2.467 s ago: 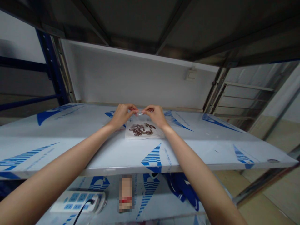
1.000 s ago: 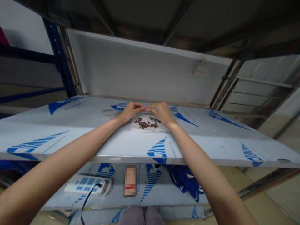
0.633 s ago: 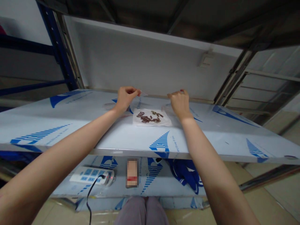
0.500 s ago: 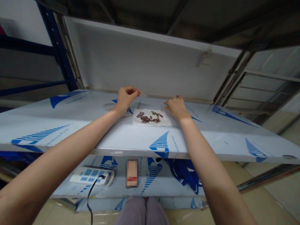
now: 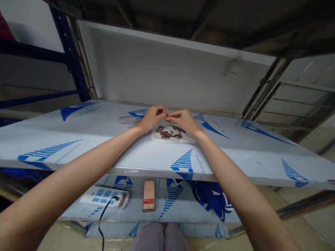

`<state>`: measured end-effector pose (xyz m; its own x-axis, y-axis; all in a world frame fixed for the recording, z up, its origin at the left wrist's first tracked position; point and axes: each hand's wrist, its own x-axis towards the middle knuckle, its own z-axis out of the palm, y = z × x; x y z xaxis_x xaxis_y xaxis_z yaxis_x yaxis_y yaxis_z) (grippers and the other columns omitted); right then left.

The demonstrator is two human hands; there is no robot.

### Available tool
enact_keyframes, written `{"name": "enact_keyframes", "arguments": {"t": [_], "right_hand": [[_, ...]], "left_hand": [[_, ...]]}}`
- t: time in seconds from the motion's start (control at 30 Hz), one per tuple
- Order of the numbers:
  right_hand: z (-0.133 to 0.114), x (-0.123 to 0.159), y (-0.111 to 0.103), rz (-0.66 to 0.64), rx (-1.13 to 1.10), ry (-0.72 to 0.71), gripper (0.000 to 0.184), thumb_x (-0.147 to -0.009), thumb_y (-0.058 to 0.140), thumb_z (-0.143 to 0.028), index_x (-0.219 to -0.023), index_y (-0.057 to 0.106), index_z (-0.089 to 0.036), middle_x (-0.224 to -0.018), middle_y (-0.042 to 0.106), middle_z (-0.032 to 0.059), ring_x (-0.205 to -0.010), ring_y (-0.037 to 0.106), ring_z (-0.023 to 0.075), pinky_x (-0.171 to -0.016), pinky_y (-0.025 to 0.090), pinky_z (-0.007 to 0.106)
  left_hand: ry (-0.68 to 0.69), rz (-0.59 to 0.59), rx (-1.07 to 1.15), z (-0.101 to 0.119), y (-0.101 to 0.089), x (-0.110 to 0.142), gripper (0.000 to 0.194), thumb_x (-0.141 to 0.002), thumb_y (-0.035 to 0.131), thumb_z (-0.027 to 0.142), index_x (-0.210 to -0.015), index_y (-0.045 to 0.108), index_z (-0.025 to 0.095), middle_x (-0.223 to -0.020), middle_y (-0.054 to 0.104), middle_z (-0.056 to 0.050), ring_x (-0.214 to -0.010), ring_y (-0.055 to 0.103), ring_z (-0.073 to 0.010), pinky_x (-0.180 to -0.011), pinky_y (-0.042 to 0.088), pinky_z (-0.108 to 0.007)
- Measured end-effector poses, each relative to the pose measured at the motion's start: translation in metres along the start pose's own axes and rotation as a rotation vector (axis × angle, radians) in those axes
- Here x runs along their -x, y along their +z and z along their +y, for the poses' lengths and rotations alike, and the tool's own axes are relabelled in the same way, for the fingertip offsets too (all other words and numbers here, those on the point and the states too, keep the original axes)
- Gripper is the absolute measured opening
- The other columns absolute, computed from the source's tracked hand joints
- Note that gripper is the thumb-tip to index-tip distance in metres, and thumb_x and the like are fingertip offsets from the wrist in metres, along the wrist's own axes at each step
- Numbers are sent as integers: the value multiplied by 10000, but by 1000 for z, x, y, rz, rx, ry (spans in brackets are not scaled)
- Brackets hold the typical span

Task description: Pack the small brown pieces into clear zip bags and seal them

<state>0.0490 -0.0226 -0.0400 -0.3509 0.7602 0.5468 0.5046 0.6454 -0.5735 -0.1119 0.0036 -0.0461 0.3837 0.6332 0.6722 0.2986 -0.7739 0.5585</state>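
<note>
My left hand (image 5: 155,116) is above the back of the table, thumb and fingertips pinched on a thin clear piece of plastic, perhaps a small bag. My right hand (image 5: 184,120) meets it there, its fingers pinched together at the left fingertips. Whatever the right fingers hold is too small to make out. Just below both hands lies a white sheet (image 5: 159,139) with several small brown oblong pieces (image 5: 165,135) in a loose cluster. A few greenish-brown ones (image 5: 179,136) lie on its right side.
Clear plastic (image 5: 128,120) lies left of my left hand on the film-covered table (image 5: 104,153). The shelf below holds a power strip (image 5: 104,196) with a black cord, a blurred-out box-shaped thing (image 5: 149,195) and blue cloth (image 5: 209,198). A wall (image 5: 167,69) stands behind.
My right hand has moved left from beside the sheet to my left hand, and their fingertips now meet. The left hand keeps its pinch. The view has shifted slightly.
</note>
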Motion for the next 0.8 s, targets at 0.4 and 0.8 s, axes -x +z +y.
{"name": "enact_keyframes", "arguments": {"t": [0.4, 0.8], "right_hand": [[10, -4, 2, 8, -202, 44, 214, -740, 617, -336, -761, 691, -137, -727, 690, 57, -667, 622, 151, -679, 487, 271], [-6, 2, -7, 92, 370, -61, 203, -805, 566, -329, -819, 719, -197, -805, 706, 47, -789, 635, 186, -748, 419, 280]], "left_hand": [[60, -55, 97, -3, -2, -4, 320, -791, 480, 411, -612, 514, 149, -583, 468, 26, -594, 429, -112, -592, 320, -234], [132, -89, -333, 1, -3, 1, 301, -871, 404, 357, -692, 546, 161, -653, 521, -11, -671, 454, -157, -611, 293, -252]]}}
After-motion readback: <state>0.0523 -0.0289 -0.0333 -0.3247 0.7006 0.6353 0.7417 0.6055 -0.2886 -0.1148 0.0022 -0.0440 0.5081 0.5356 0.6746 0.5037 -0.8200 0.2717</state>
